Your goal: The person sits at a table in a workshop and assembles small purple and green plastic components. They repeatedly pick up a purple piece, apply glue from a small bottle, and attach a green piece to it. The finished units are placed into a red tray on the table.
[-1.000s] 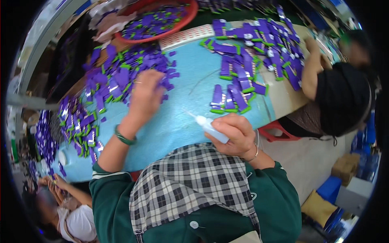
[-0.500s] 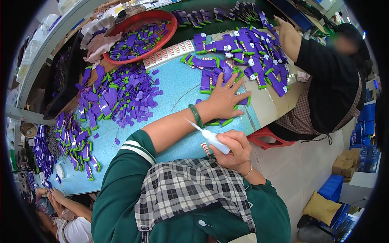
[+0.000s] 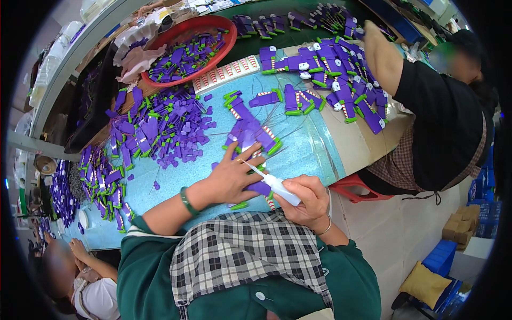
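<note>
**At the Blue Worktable: Hand Positions and Surrounding Stock**

On the light blue table top (image 3: 176,186), the left hand (image 3: 232,173) lies flat with fingers spread wide, pressing down on a small cluster of purple plastic pieces (image 3: 248,133) with green ends. A green bangle (image 3: 186,201) sits on that wrist.

The right hand (image 3: 304,200) is closed around a white squeeze bottle (image 3: 280,188). The bottle's thin nozzle points up and left, with its tip over the back of the left hand's fingers. A thin bracelet (image 3: 324,229) circles the right wrist. Whether the nozzle tip touches a piece cannot be told.

Surrounding stock:

- Left of the hands, a large loose heap of purple pieces (image 3: 154,128) spreads across the table.
- Behind that heap, a round red basin (image 3: 224,45) holds more purple and green pieces.
- Just beside the basin, a flat white sheet with red-striped labels (image 3: 229,72) lies in a row along the table edge.
- At the far right, a further spread of purple pieces (image 3: 341,80) lies on a tan board.

A second person in a black top (image 3: 442,122) reaches one arm over that far spread. A red stool (image 3: 357,188) stands below the table's right edge. A third person sits low at the left corner; little of them shows.
</note>
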Tool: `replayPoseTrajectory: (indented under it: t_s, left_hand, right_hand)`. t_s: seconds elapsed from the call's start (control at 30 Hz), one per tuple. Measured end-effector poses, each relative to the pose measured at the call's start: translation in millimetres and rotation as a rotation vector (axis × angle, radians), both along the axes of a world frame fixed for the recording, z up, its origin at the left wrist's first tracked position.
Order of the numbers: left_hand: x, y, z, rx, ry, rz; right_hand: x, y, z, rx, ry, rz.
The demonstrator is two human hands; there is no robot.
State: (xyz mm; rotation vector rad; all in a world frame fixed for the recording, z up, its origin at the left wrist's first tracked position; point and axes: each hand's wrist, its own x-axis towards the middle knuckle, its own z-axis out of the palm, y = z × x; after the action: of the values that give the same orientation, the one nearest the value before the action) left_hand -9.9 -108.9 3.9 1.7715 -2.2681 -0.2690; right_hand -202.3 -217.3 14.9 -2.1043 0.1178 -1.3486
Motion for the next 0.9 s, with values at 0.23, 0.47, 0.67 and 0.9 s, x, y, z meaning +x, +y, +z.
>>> replayPoseTrajectory:
  t_s: [0.23, 0.47, 0.67, 0.9]
  left_hand:
    - [38, 30, 36, 0.065, 0.170, -0.050]
    - [32, -145, 27, -0.205, 0.136, -0.043]
    - [6, -209, -31, -0.046, -0.187, 0.122]
    - [-7, -103, -8, 0.113, -0.153, -0.011]
  right_hand:
    - [-1, -6, 0, -0.035, 0.031, 0.023]
    - [-9, -11, 2, -0.042, 0.016, -0.061]
    - [-30, -7, 6, -0.060, 0.061, -0.170]
    - [-24, -3, 3, -0.045, 0.030, -0.180]
